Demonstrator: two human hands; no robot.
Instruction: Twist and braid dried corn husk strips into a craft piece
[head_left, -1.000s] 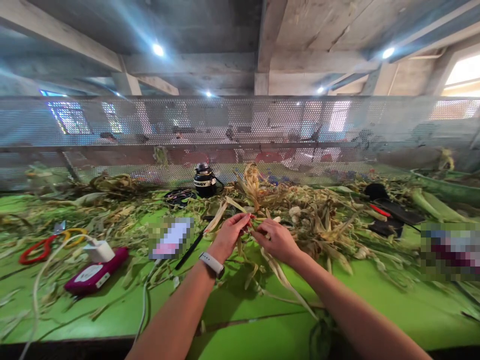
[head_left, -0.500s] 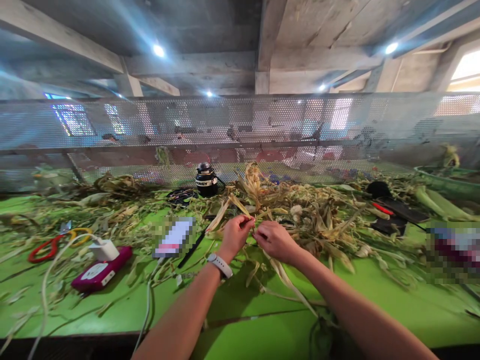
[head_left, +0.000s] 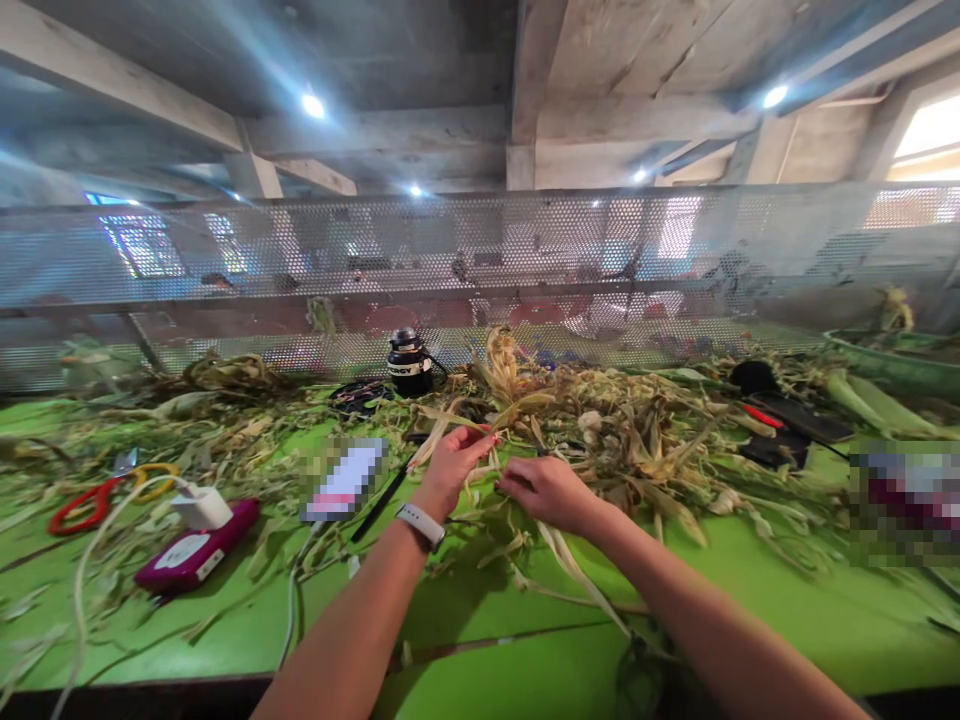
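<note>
My left hand, with a pale watch band on its wrist, pinches a dry, straw-coloured leaf that looks like corn husk, near the middle of the green table. A little to the right, my right hand is closed, thumb and fingertips together; what it pinches, if anything, is too small to make out. Under it a long pale strip runs down toward the table's front. Beyond both hands spreads a heap of dried leaves and stalks.
On the left are orange-and-yellow-handled scissors, a magenta power bank with a white charger plug, and a blurred phone. A black flask stands behind. A perforated metal screen closes the far side; a green basket sits right.
My hands have drawn slightly apart. The left has shifted a little left with its fingers more extended, and the leaf between them now sweeps to the right.
</note>
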